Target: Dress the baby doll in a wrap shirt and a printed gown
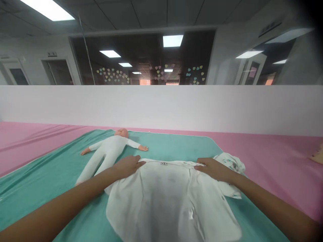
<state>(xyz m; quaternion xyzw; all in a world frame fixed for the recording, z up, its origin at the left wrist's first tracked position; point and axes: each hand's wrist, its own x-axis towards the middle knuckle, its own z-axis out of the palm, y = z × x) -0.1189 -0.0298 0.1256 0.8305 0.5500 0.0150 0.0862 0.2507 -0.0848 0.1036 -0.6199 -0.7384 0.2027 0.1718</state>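
Observation:
A white baby garment [164,198], with small printed marks along its top edge, hangs or lies spread in front of me; I cannot tell how much of it rests on the cloth. My left hand [128,166] is closed on its upper left corner. At the upper right corner, my right hand [214,168] grips the same edge, fingers curled over the fabric. A baby doll [111,148] in a white suit lies on its back beyond my left hand, arms spread. Just behind my right hand sits a bunched white cloth with a green print [230,161].
A green sheet [176,144] covers the middle of the pink padded surface [264,154]. Behind it runs a low white wall [161,106] with a wide window above. Part of a beige object [317,155] shows at the right edge.

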